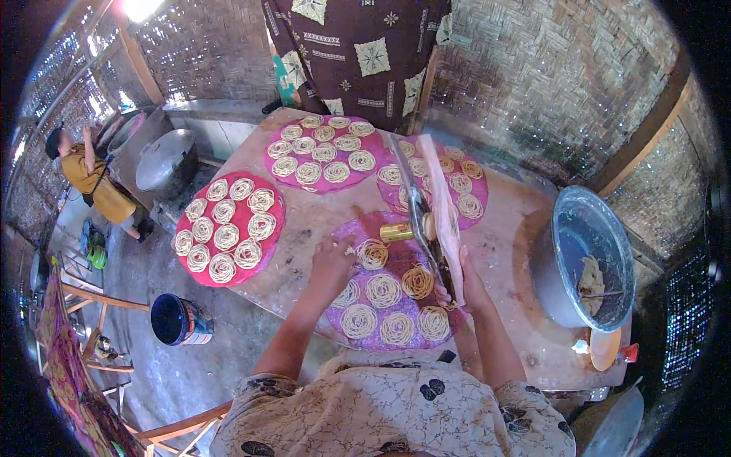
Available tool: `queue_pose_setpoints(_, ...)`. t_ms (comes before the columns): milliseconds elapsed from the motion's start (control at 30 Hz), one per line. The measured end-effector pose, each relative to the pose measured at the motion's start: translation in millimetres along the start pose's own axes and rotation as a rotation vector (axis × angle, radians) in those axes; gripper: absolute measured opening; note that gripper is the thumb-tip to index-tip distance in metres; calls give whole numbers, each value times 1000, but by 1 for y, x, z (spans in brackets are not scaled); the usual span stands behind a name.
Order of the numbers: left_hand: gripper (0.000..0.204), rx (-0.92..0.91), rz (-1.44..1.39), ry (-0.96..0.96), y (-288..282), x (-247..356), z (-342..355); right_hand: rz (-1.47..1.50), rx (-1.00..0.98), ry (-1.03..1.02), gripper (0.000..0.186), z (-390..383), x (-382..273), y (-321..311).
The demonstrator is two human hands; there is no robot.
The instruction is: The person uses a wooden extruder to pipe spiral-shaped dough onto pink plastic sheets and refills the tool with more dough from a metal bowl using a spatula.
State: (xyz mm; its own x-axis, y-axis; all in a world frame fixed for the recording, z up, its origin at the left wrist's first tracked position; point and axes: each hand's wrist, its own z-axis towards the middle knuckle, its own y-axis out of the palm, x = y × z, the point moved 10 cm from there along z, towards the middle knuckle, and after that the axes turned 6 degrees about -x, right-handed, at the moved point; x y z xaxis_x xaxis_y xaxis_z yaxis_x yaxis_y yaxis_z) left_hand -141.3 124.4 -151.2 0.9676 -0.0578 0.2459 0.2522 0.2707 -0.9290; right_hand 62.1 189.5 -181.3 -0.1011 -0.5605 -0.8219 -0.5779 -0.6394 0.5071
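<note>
- The noodle press (430, 221) sits over the purple mat (396, 263) in front of you, brass cylinder hanging above a fresh coil.
- Your right hand (466, 283) grips its long handles near the end.
- Your left hand (333, 263) rests loose, fingers touching a noodle coil (372, 254).
- Red mat (228, 227) to your left, dough pot (586, 259) on your right.
</note>
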Motion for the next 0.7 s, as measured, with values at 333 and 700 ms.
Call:
queue_pose_setpoints(333,16,74,-86,7,-1,2,15,11,7,-36,72,-14,-10,3)
queue_pose_setpoints(700,21,70,-92,-69,-6,-30,22,69,24,-116,71,-32,-23,9)
